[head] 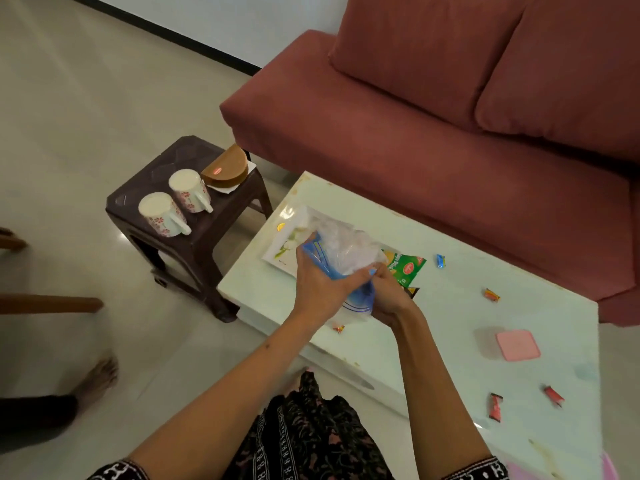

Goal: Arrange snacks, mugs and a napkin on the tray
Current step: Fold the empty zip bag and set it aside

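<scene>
Both hands hold a clear plastic bag with a blue edge above the white floral tray on the pale table. My left hand grips the bag's near side; my right hand pinches its blue opening. A green snack packet lies right of the tray, partly under the bag. Two floral mugs stand on a dark stool to the left, with a brown half-round box on a white napkin behind them.
Wrapped candies lie scattered on the table, and a pink square lid sits right. A red sofa borders the table's far side. Another person's foot rests on the floor at left.
</scene>
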The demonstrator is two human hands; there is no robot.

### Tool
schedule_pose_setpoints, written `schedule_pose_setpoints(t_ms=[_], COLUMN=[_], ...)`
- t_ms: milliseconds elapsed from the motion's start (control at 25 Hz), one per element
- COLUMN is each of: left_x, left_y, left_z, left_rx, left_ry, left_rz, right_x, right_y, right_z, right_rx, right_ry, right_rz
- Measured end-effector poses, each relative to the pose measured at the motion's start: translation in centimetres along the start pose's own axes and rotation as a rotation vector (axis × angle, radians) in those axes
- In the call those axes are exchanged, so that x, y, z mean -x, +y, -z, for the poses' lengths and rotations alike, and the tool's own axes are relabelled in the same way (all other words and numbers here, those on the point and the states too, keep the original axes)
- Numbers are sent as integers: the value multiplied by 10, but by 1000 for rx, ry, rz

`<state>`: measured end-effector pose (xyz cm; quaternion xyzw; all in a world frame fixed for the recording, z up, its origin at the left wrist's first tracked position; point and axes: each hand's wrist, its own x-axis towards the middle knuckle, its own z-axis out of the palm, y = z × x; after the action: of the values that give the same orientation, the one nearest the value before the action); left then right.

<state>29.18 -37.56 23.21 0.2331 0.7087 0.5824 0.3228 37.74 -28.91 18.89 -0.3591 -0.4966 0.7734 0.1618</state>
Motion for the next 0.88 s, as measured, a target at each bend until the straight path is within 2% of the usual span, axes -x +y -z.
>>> schedule_pose_setpoints(t_ms=[240, 440, 480, 560, 640, 760, 880], left_x=[71, 104, 108, 119, 133, 155, 177], left_y=[-15, -15, -14, -13, -11, -6, -3], left_z=[-36, -72, -83, -110, -146, -205, -277], left_rx=[-67, -13, -3, 14, 51, 64, -142], left_ry=[-68, -6, -6, -23, -44, -75, -171], left_rz=[-67, -86, -87, -79, -63, -88, -250], right_x=[75, 131, 142, 166, 189, 215, 248], right_y=[18, 28, 29, 29, 27, 9, -16], right_z=[28, 62, 75, 102, 132, 185, 257], right_rx=[121, -31, -4, -6, -200, -399, -507], right_ry=[71, 406, 404, 220, 41, 77, 138], right_rz=[11, -3, -56, -264, -368, -294, -235])
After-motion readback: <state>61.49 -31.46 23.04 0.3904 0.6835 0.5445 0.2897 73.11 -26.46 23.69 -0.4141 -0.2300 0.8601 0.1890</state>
